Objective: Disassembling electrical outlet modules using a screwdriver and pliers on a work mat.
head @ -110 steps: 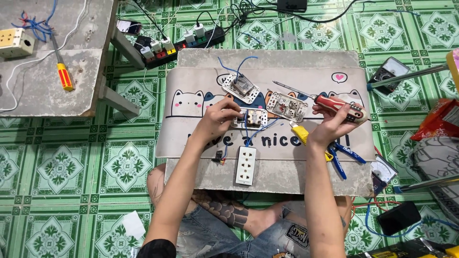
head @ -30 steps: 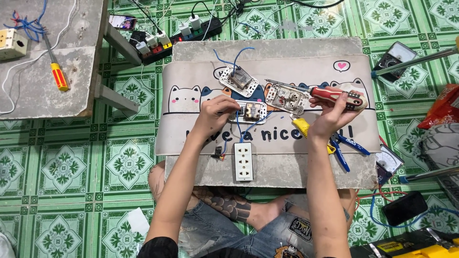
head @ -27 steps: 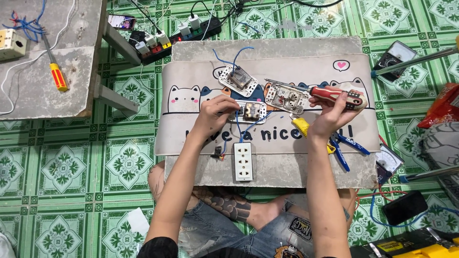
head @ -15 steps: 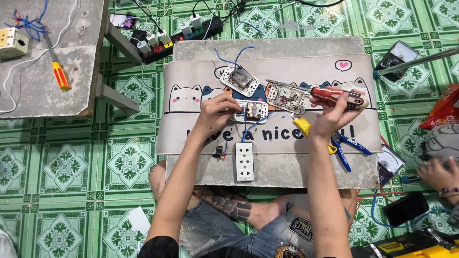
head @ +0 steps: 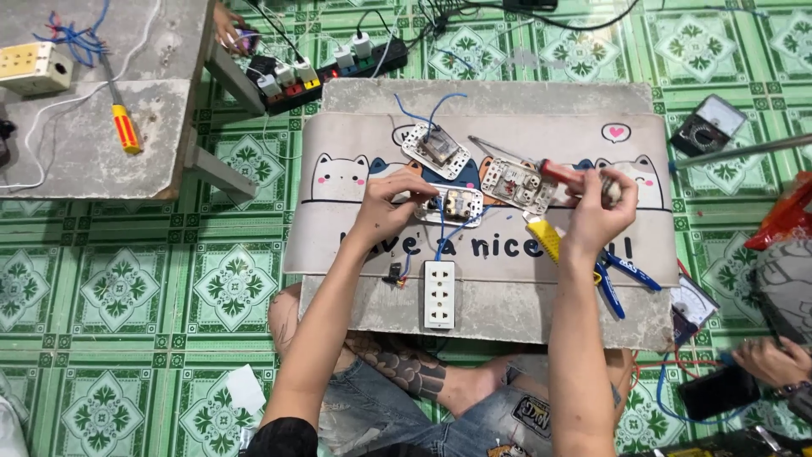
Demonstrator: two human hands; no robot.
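Note:
My left hand (head: 383,211) pinches the left end of a small white switch module (head: 452,204) with blue wires (head: 441,233), lying on a grey cat-print mat (head: 355,245). My right hand (head: 599,216) grips the red handle of a screwdriver (head: 560,176) whose shaft points left over a white socket frame (head: 518,184). Another white frame with blue wires (head: 436,148) lies behind. A white multi-hole socket (head: 439,294) rests near the mat's front edge. A yellow-handled tool (head: 545,239) and blue-handled pliers (head: 616,275) lie by my right wrist.
A grey concrete bench (head: 76,144) at left holds a red-yellow screwdriver (head: 125,127) and a beige socket box (head: 34,69). A black power strip (head: 330,68) lies behind the mat. Meters (head: 709,125) sit at right. Another person's hand (head: 774,360) shows at lower right.
My hands have stayed on the switch module and the screwdriver with only small shifts. Another person's hand has come into view at lower right.

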